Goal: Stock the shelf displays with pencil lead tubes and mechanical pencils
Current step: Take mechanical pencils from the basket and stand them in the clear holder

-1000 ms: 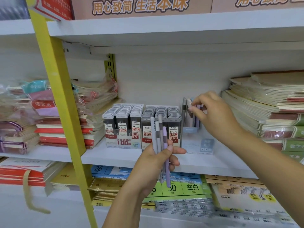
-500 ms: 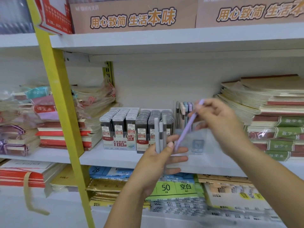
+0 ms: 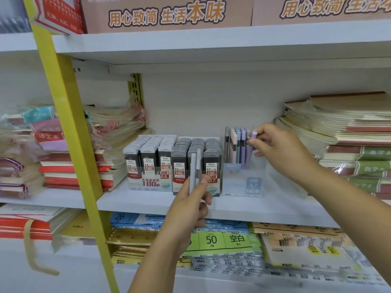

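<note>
On the white middle shelf (image 3: 243,206) stand two display boxes of pencil lead tubes (image 3: 173,159), labelled 0.5 and 0.7. Right of them is a clear pencil display box (image 3: 243,182) holding several pastel mechanical pencils upright. My right hand (image 3: 277,146) pinches the top of a purple mechanical pencil (image 3: 250,149) that stands in that box beside the others. My left hand (image 3: 190,208) is in front of the 0.7 lead box and grips two grey mechanical pencils (image 3: 194,170) upright.
Stacks of notebooks (image 3: 338,140) fill the shelf to the right, close to the display box. Wrapped notebooks (image 3: 110,144) lie to the left behind a yellow upright post (image 3: 69,132). Paper packs (image 3: 222,240) fill the lower shelf. Cardboard boxes sit on the top shelf.
My right hand drew a purple pencil from the bunch in my left hand and carried it into the clear display box. The left hand's bunch is smaller.
</note>
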The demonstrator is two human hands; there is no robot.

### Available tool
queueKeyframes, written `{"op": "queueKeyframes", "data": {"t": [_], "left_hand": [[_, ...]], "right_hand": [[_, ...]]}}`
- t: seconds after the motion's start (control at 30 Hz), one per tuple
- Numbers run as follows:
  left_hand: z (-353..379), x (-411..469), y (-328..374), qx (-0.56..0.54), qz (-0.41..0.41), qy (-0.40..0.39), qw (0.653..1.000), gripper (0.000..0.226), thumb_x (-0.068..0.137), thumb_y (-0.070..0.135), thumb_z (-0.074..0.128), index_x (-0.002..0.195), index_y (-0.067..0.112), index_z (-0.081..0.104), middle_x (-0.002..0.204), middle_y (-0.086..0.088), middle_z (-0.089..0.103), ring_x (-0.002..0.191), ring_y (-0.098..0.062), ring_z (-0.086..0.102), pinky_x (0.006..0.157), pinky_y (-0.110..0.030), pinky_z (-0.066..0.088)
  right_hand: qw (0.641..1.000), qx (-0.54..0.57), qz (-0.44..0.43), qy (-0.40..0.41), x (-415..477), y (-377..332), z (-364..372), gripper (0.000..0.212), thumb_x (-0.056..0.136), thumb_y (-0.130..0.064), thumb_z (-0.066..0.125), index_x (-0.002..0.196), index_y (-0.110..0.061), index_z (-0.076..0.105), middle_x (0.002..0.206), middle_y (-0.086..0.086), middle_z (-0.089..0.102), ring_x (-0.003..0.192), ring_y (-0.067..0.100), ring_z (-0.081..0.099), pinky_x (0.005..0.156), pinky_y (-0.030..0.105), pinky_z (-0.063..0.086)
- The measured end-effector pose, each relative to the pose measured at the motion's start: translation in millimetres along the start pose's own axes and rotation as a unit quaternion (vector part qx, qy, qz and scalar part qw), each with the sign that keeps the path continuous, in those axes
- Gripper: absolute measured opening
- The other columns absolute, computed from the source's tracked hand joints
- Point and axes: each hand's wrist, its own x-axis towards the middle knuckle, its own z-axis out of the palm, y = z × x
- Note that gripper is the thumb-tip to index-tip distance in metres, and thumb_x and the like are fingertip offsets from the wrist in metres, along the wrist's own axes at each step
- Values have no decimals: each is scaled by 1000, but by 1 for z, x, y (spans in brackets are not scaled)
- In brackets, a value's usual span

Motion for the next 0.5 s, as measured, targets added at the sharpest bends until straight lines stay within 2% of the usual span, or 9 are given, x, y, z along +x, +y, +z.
{"op": "queueKeyframes", "data": {"t": [0.07, 0.13, 0.23, 0.33, 0.4, 0.5], "left_hand": [[-2, 1, -2, -17, 0, 4, 1000, 22, 103, 26, 51, 117, 32, 67, 73, 2, 54, 47, -9, 25, 40, -20, 21], [-3, 2, -3, -25, 1, 12, 1000, 31, 102, 18, 46, 121, 31, 66, 72, 1, 55, 48, -10, 23, 40, -21, 20], [-2, 1, -4, -18, 1, 16, 1000, 29, 104, 21, 46, 124, 33, 65, 71, 2, 56, 49, -10, 23, 41, -21, 20], [1, 0, -4, -8, 5, 7, 1000, 25, 105, 28, 49, 125, 33, 63, 71, 2, 59, 49, -10, 25, 43, -21, 22], [4, 0, -4, 0, 9, 0, 1000, 23, 104, 30, 50, 125, 28, 61, 72, 2, 62, 48, -10, 26, 42, -20, 23], [7, -3, -2, 13, 9, -2, 1000, 24, 103, 32, 52, 120, 17, 57, 73, 3, 66, 46, -9, 28, 40, -19, 26]], "right_hand": [[1000, 13, 3, 6, 1, -2, 1, 9, 93, -19, 64, 91, -27, 59, 90, -7, 69, 81, 4, 68, 65, 12, 55], [1000, 12, 3, 10, 2, -4, 2, 11, 92, -20, 64, 93, -28, 57, 88, -5, 71, 77, 5, 68, 65, 16, 56], [999, -24, -20, 17, 4, -2, 4, 18, 92, -21, 63, 101, -29, 50, 77, -5, 70, 68, 5, 67, 68, 27, 56], [995, -66, -59, 44, 6, 0, 6, 15, 90, -21, 66, 100, -25, 56, 80, -8, 66, 77, 11, 63, 68, 22, 49], [991, -93, -74, 65, 9, 4, 6, 11, 88, -21, 68, 99, -22, 63, 85, -8, 64, 87, 16, 56, 70, 26, 42], [995, -70, -37, 64, 11, 11, 11, 12, 89, -17, 68, 99, -24, 65, 82, -12, 60, 93, 18, 50, 73, 26, 34]]}}
